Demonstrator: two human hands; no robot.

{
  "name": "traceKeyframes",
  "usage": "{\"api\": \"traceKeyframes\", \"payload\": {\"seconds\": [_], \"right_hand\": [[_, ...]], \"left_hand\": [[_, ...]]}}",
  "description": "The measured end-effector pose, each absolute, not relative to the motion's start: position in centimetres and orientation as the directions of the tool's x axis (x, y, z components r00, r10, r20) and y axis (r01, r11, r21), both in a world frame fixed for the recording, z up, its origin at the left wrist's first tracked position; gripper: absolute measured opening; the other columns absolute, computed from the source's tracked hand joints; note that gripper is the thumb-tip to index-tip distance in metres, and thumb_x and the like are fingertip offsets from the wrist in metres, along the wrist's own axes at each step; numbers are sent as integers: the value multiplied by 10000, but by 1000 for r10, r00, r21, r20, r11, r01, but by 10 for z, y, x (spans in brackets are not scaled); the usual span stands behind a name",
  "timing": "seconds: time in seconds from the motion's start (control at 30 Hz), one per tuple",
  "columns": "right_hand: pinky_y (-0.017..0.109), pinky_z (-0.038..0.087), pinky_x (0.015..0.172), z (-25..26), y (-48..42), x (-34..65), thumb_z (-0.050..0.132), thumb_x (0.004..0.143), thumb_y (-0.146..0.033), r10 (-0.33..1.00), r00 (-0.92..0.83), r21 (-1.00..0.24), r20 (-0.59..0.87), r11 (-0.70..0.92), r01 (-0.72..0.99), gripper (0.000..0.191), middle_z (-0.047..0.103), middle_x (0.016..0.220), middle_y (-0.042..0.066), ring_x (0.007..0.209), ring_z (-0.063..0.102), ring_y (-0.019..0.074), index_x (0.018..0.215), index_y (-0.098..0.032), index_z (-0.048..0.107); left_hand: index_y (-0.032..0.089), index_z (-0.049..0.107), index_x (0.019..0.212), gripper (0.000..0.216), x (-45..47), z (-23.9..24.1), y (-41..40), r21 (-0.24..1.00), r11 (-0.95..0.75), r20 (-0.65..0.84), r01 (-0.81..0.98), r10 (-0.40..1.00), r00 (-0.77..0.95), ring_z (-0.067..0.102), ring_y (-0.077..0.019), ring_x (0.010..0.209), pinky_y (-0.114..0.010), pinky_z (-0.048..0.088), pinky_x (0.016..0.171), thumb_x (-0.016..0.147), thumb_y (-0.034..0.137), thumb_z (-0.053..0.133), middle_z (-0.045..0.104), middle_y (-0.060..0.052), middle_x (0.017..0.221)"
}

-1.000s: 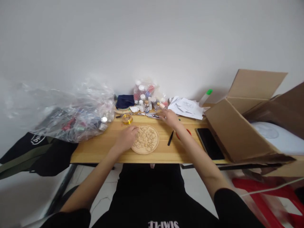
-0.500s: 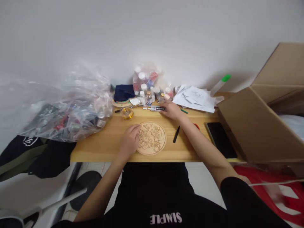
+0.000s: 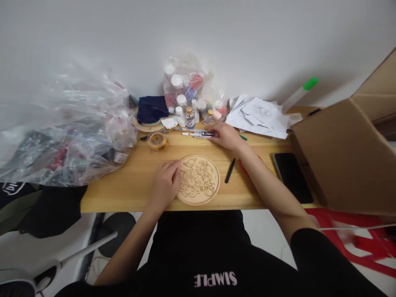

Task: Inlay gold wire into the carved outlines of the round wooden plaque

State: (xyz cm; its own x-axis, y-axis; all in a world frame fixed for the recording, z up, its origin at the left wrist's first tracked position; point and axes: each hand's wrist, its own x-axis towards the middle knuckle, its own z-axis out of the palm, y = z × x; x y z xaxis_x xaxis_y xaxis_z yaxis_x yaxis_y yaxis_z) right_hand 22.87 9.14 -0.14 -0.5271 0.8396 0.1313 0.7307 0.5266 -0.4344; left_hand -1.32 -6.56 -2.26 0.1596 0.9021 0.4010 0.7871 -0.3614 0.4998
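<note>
A round wooden board [image 3: 198,181] with a line design and gold wire on it lies flat near the table's front edge. My left hand [image 3: 165,181] holds its left rim, fingers over the upper edge. At the back, a glue tube [image 3: 199,134] labelled B-7000 lies with its white nozzle to the left. The fingers of my right hand [image 3: 224,135] are closed around the tube's right end; their tips are partly hidden. Black tweezers [image 3: 229,170] lie right of the board. Behind my left hand is a spool of gold wire [image 3: 157,141].
Small bottles [image 3: 189,117] and a bag of jars [image 3: 182,82] stand by the wall. A big plastic bag [image 3: 83,136] fills the left side. Sketch papers [image 3: 260,117], a phone [image 3: 292,177] and a cardboard box [image 3: 343,156] are at right. A red-handled item [image 3: 243,165] is partly under my right forearm.
The camera view has shifted slightly, closer to the table. My right hand stays at the glue tube's end, and my left hand stays on the board's rim.
</note>
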Motion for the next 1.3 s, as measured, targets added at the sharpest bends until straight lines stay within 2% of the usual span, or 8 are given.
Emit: {"api": "traceKeyframes", "payload": {"seconds": [0.37, 0.53, 0.63, 0.8, 0.97, 1.03, 1.13, 1.3], "right_hand": [[295, 438, 748, 7, 92, 231, 662, 746, -170, 843, -527, -482, 106, 507, 715, 233, 681, 898, 62, 793, 585, 188, 974, -148, 705], [310, 432, 831, 21, 81, 231, 661, 745, -156, 879, -469, -464, 86, 452, 762, 245, 681, 956, 72, 923, 592, 215, 987, -165, 698], [328, 421, 810, 38, 57, 244, 576, 834, -217, 929, -363, -444, 77, 358, 821, 190, 673, 1001, 108, 921, 590, 226, 978, -156, 684], [293, 375, 612, 50, -3, 264, 549, 839, -212, 974, -173, -407, -143, 102, 908, 129, 677, 702, 48, 644, 598, 194, 889, -169, 659], [319, 362, 570, 23, -43, 242, 586, 790, -205, 981, 20, -376, -192, -93, 922, 307, 693, 754, 125, 677, 625, 281, 1089, -140, 610], [330, 370, 569, 13, -48, 232, 552, 787, -176, 982, 85, -410, -169, -149, 900, 333, 689, 792, 152, 660, 609, 278, 1113, -137, 608], [333, 392, 581, 7, -52, 231, 542, 755, -169, 985, 122, -539, -125, -171, 825, 347, 664, 743, 112, 626, 574, 242, 1088, -168, 643], [318, 413, 522, 18, -56, 246, 452, 802, -361, 994, 38, -832, -104, -108, 544, 334, 547, 575, 24, 513, 500, 169, 942, -206, 713]], "left_hand": [[164, 645, 1085, 248, -9, -25, -76, 515, -295, 415, 805, 907, 67, 607, -207, 877, -365, 526, 804, 944, 216, 447, 645, -76, 930], [161, 664, 1053, 255, -7, -27, -76, 527, -277, 390, 804, 919, 62, 598, -206, 837, -365, 519, 777, 948, 253, 450, 621, -68, 874], [166, 672, 1020, 250, -8, -27, -76, 540, -265, 371, 799, 927, 57, 603, -196, 839, -354, 519, 787, 947, 266, 454, 617, -60, 873], [179, 663, 963, 218, -7, -27, -76, 570, -219, 347, 792, 938, 10, 607, -181, 833, -333, 519, 786, 940, 262, 463, 622, -44, 874], [189, 626, 870, 187, -7, -27, -78, 569, -182, 332, 802, 943, -21, 576, -176, 768, -327, 497, 719, 938, 264, 469, 594, -35, 827], [192, 607, 817, 191, -10, -26, -77, 551, -186, 334, 814, 942, -11, 556, -184, 747, -338, 481, 700, 935, 264, 474, 575, -32, 786], [199, 604, 821, 167, -15, -20, -73, 523, -224, 342, 822, 939, 39, 551, -195, 764, -352, 474, 714, 926, 259, 489, 578, -33, 787], [194, 627, 925, 135, -13, -7, -61, 521, -344, 356, 781, 919, 167, 573, -201, 886, -363, 486, 814, 926, 231, 497, 602, -52, 930]]}}
